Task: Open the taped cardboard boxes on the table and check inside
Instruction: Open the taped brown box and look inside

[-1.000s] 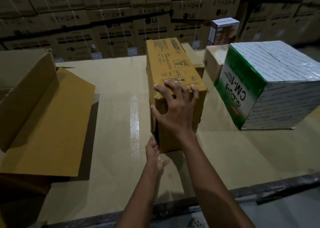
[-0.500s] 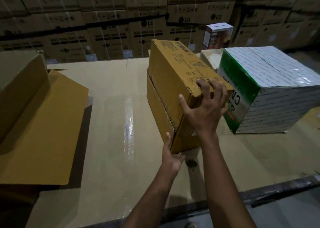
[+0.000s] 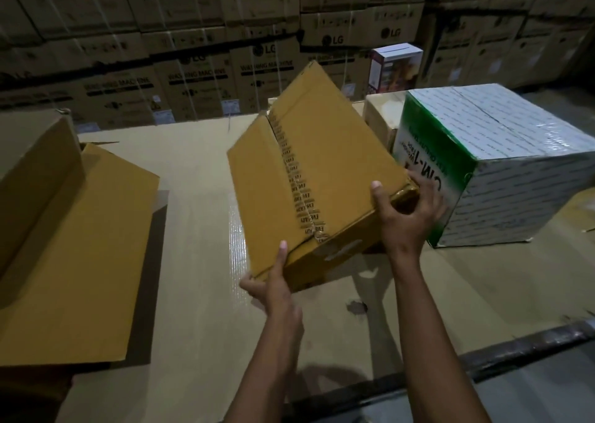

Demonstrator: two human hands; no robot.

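Brown box is now tipped over, with left hand and right hand gripping its near corners, taped seam finally facing up for opening.

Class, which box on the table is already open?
The brown box on the left; its flap lies folded out, while the tilted box and the green-and-white box are taped shut.
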